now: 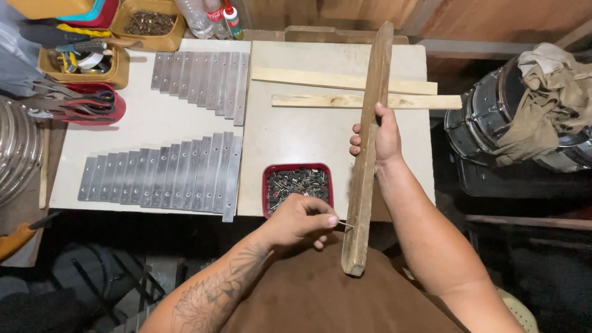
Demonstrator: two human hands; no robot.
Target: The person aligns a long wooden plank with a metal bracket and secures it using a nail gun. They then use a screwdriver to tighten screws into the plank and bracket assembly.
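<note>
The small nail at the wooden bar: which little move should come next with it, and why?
Probably the left hand should press the nail a little further against the side of the wooden bar. The nail's tip seems only to meet the wood near the bar's lower end, pinched between fingertips, while the right hand grips the bar midway, steadying it. No hammer is in either hand.

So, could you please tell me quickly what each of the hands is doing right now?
Left hand: closed, pinching a small nail against the wooden bar.
Right hand: closed around the wooden bar, holding it.
</note>
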